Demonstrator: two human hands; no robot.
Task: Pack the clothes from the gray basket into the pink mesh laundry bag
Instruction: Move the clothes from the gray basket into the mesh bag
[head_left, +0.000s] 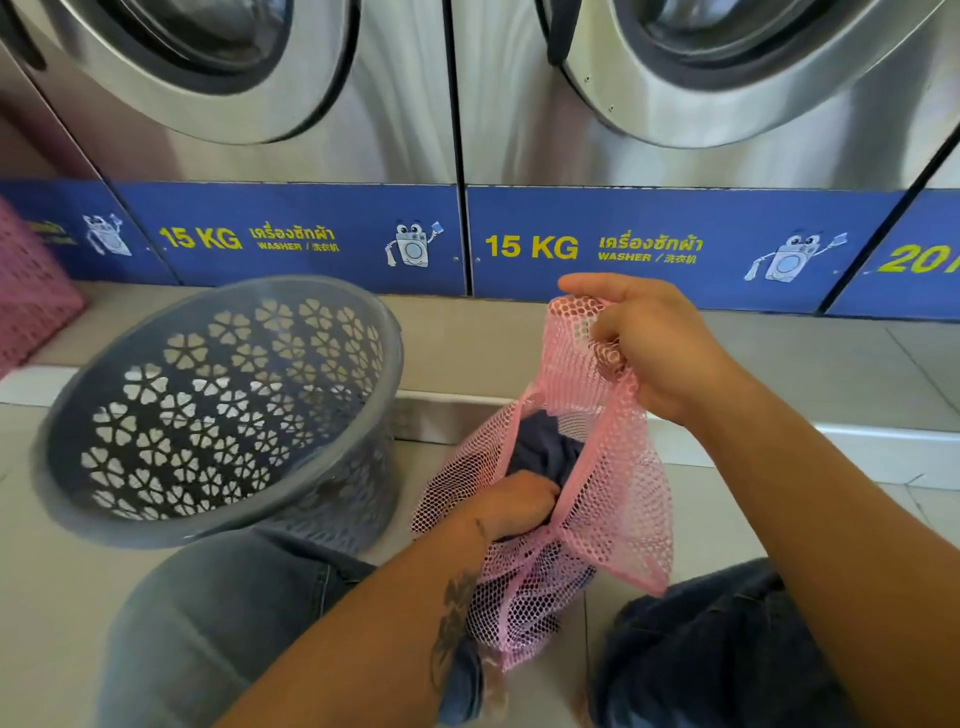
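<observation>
The pink mesh laundry bag hangs in front of me, between my knees. My right hand grips its upper rim and holds it up. My left hand reaches into the bag's mouth and grips a dark navy garment, which bulges out at the opening. More dark cloth shows through the mesh lower down. The gray basket with flower-shaped holes lies tipped toward me on the floor at the left; no clothes are visible inside it.
Two steel 15 KG washers with blue labelled panels stand right behind. A pink plastic basket sits at the far left edge. My knees in jeans frame the bag on the tiled floor.
</observation>
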